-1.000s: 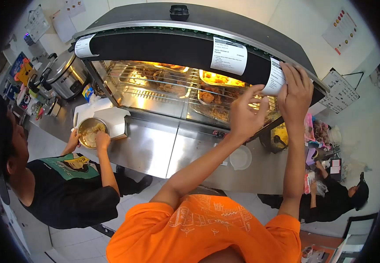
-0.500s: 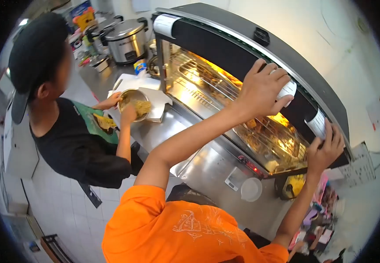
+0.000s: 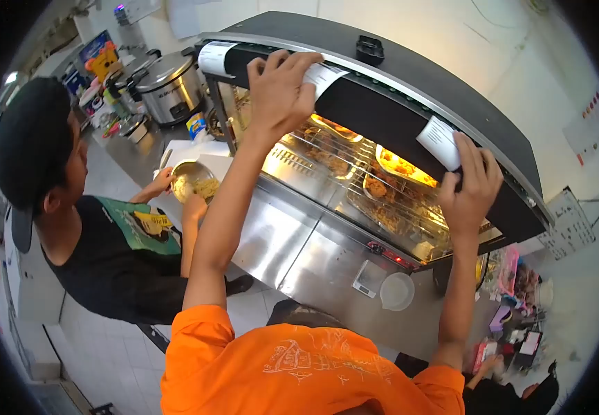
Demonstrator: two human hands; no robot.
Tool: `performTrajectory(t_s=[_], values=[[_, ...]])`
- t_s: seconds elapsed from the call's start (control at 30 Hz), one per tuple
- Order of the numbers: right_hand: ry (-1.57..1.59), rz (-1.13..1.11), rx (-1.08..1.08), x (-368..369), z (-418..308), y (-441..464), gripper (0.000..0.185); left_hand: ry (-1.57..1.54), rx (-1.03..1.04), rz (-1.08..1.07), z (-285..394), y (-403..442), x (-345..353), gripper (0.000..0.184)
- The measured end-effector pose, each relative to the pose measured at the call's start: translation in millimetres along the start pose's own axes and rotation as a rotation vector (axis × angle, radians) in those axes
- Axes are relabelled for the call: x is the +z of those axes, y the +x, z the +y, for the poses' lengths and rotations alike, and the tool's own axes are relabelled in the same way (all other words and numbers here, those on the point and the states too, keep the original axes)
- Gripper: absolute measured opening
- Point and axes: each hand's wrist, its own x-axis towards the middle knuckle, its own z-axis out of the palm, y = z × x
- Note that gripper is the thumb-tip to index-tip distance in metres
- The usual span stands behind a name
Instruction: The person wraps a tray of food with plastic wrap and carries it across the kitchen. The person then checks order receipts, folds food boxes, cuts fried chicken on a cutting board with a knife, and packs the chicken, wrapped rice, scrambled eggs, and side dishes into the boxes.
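My left hand is raised to the top front rail of the black food warmer. Its fingers are closed on a white printed paper slip, which sticks out to their right. Farther right along the rail, my right hand grips the edge of another white printed slip between thumb and fingers. A third slip hangs at the rail's left end, away from both hands. Behind the glass, trays of fried food sit on lit wire racks.
A co-worker in a black cap stands at my left, working in a metal bowl. A rice cooker stands behind. On the steel counter are a small scale and a white tub. Another person is at lower right.
My left hand has moved left along the rail with its slip. My right hand has also shifted left with the other slip. The view has turned a little.
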Motion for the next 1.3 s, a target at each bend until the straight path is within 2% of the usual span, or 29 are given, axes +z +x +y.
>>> performTrajectory(t_s=[0.17, 0.3, 0.37, 0.4, 0.47, 0.53, 0.6, 0.7, 0.8, 0.83, 0.93, 1.07, 1.13, 1.17, 1.23, 1.27, 1.3], values=[[-0.032, 0.031, 0.052, 0, 6, -1, 0.052, 0.026, 0.017, -0.083, 7, -4, 4, 0.045], [-0.109, 0.003, 0.023, -1, 11, -1, 0.053, -0.023, 0.002, -0.052, 8, -7, 4, 0.047], [-0.11, 0.0, 0.017, -2, 11, 1, 0.053, -0.167, -0.12, 0.03, 12, -8, -1, 0.052], [-0.107, -0.008, 0.026, -5, 10, -1, 0.053, -0.165, -0.118, 0.03, 13, -12, -2, 0.052], [-0.108, -0.01, 0.034, -5, 7, -2, 0.053, -0.395, -0.17, 0.389, 15, -29, -3, 0.048], [-0.141, 0.009, 0.02, 1, 7, -4, 0.052, -0.569, -0.284, 0.44, 41, -59, -8, 0.049], [-0.116, 0.015, 0.02, 1, 5, 1, 0.052, -0.587, -0.332, 0.41, 66, -102, 1, 0.047], [-0.089, 0.024, 0.003, 7, 8, 4, 0.051, -0.657, -0.496, 0.141, 107, -173, 10, 0.038], [-0.025, 0.042, -0.03, 4, 13, 2, 0.053, -0.685, -0.581, -0.115, 133, -252, 8, 0.041], [-0.038, 0.034, -0.028, 1, 16, -2, 0.053, -0.685, -0.67, -0.227, 140, -278, 0, 0.04], [0.152, 0.086, -0.017, -1, 24, -11, 0.054, -0.601, -0.769, -0.351, 155, -348, -27, 0.031], [0.282, 0.216, -0.031, -5, 16, -44, 0.049, -0.427, -0.95, -0.503, 178, -390, -82, 0.024], [0.534, 0.091, 0.043, -1, 7, -63, 0.035, -0.351, -1.017, -0.47, 186, -410, -100, 0.024], [0.553, 0.097, 0.039, 8, 5, -70, 0.035, -0.333, -1.021, -0.46, 191, -424, -109, 0.024], [0.916, -0.059, 0.261, 25, -2, -81, 0.024, -0.259, -1.256, -0.44, 197, -462, -129, 0.025], [0.937, -0.044, 0.262, 31, -7, -79, 0.016, -0.241, -1.26, -0.443, 201, -486, -141, 0.025], [0.949, -0.051, 0.274, 34, -18, -84, 0.016, -0.223, -1.35, -0.481, 205, -516, -156, 0.023]])
